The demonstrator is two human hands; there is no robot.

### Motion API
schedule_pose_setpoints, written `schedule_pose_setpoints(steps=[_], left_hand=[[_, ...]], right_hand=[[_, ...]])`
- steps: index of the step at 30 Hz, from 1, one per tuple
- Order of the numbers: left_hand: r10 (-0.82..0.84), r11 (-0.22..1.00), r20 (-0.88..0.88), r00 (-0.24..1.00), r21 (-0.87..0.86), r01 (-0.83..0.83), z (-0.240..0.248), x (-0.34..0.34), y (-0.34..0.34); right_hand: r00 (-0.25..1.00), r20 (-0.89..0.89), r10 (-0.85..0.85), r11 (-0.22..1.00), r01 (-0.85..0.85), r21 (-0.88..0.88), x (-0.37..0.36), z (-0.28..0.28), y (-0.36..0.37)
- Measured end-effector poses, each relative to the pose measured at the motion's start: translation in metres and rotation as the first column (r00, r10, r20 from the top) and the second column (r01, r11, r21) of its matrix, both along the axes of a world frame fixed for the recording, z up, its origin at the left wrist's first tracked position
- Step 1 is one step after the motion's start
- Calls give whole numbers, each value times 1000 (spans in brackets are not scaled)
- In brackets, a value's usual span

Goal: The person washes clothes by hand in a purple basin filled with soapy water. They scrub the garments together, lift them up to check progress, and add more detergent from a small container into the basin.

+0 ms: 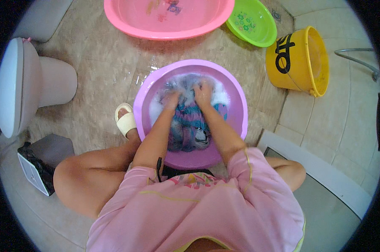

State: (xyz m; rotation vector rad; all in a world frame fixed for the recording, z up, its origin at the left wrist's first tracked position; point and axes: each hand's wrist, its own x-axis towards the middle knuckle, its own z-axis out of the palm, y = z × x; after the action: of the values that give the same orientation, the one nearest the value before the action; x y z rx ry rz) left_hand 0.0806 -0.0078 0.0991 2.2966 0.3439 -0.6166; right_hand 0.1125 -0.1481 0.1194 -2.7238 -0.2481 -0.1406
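Observation:
A purple plastic basin (pixel 190 159) stands on the floor between my legs, with soapy water and white suds (pixel 220 93) in it. Wet clothes soak inside: a blue and purple patterned garment (pixel 192 117) lies nearest me, and a greyish garment (pixel 188 82) bunches up among the suds farther away. My left hand (pixel 172 100) is at the left of the grey cloth, blurred by motion, its fingers closed on the wet fabric. Beside it, my right hand (pixel 203 93) grips the same cloth with bent fingers. Foam and water partly cover the fingertips of both.
Ahead lie a large pink basin (pixel 169 34) and a green basin (pixel 252 25). A yellow bucket (pixel 288 63) rests against the right wall, near a metal hose (pixel 358 59). To my left are a toilet (pixel 57 80) and a lined waste bin (pixel 47 164). The tiled floor (pixel 101 54) looks wet.

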Motion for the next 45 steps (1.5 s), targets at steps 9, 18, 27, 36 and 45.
schedule_pose_setpoints(steps=[9, 18, 27, 36, 45], left_hand=[[254, -399, -457, 852, -852, -338, 13, -19, -17], [-1, -625, -615, 788, -615, -481, -2, -29, 0], [519, -151, -638, 569, -724, -673, 108, -6, -12], [181, 983, 144, 973, 14, -185, 55, -49, -10], [342, -182, -721, 602, -680, -711, 40, -10, 17]], right_hand=[[897, -31, 442, 897, -441, 37, -87, 93, 69], [974, -215, 68, 953, 0, 304, -68, 90, 73], [968, -86, -237, 893, 252, 374, 20, 44, -4], [843, -519, 144, 945, -273, -182, -25, 41, 14], [956, -120, -269, 900, 294, 322, -19, 63, 25]])
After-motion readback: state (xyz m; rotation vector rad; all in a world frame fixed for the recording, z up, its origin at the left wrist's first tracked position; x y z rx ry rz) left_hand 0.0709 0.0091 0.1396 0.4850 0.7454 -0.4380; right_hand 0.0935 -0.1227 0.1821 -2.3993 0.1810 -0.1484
